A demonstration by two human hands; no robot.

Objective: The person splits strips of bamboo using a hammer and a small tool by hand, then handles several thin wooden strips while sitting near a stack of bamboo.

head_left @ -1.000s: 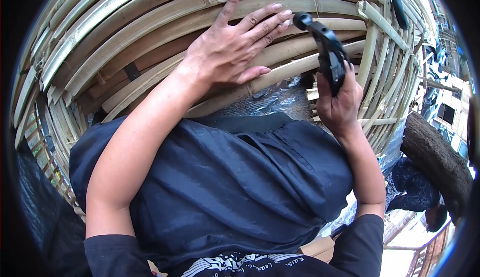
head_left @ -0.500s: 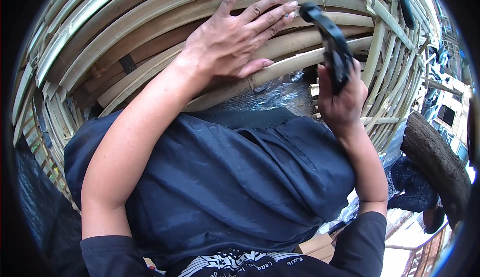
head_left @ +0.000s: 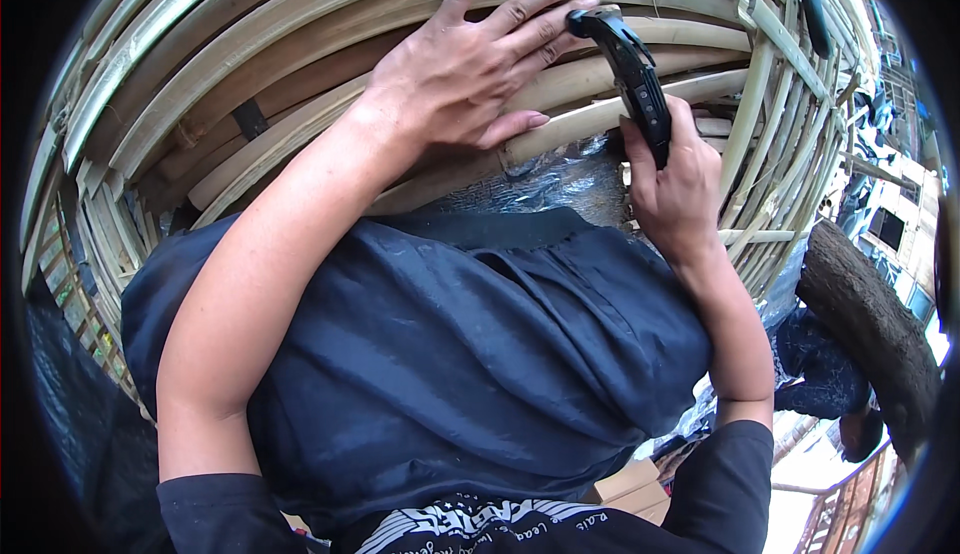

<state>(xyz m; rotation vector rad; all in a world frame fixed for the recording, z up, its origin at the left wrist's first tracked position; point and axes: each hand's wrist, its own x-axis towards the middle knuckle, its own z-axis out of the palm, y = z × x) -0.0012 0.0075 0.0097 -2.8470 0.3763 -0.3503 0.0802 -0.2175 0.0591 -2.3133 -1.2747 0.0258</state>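
Note:
My left hand [head_left: 455,79] lies with spread fingers over curved bamboo slats [head_left: 300,39], its thumb stretched toward me. In my right hand [head_left: 680,194] is a black hammer [head_left: 640,84], gripped by the handle. The hammer's round face is right by the left fingertips, close against a slat. Whatever lies directly under that face is hidden.
Dark blue cloth [head_left: 470,324] covers my lap below the slats. Shiny foil-like sheeting [head_left: 540,182] shows beneath them. A black handle [head_left: 813,9] hangs at the upper right among upright bamboo strips. A thick log [head_left: 865,304] and another person [head_left: 825,369] are at the right.
The hammer has come down and to the left, so its face is now at the left fingertips. A small dark speck seen between those fingers is now covered. My left hand stays in place.

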